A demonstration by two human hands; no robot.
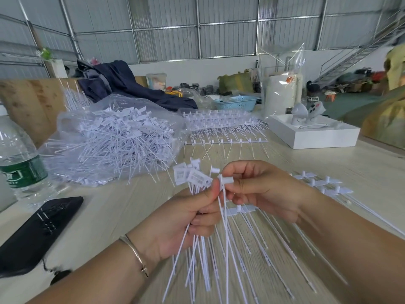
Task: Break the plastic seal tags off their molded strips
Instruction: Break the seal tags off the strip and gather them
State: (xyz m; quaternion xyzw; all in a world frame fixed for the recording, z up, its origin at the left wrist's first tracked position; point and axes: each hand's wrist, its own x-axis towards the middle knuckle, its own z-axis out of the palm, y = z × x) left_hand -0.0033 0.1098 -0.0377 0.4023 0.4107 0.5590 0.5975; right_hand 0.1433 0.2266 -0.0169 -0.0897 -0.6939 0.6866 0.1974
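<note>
My left hand (186, 218) grips a bundle of loose white seal tags (192, 177), flag heads up and thin tails hanging below the fist. My right hand (260, 187) pinches the head of one white tag (226, 179) right beside the bundle, its tail running down between both hands. Under my right hand lies a molded strip of tags (243, 210) with tails fanned toward me on the table. More of that strip's heads (324, 185) show past my right wrist.
A clear bag heaped with loose tags (118, 137) lies at centre left. Stacked unbroken strips (221, 123) sit behind. A water bottle (17, 159) and black phone (37, 233) are at left, a white box (315, 132) at right, a blue basket (236, 103) behind.
</note>
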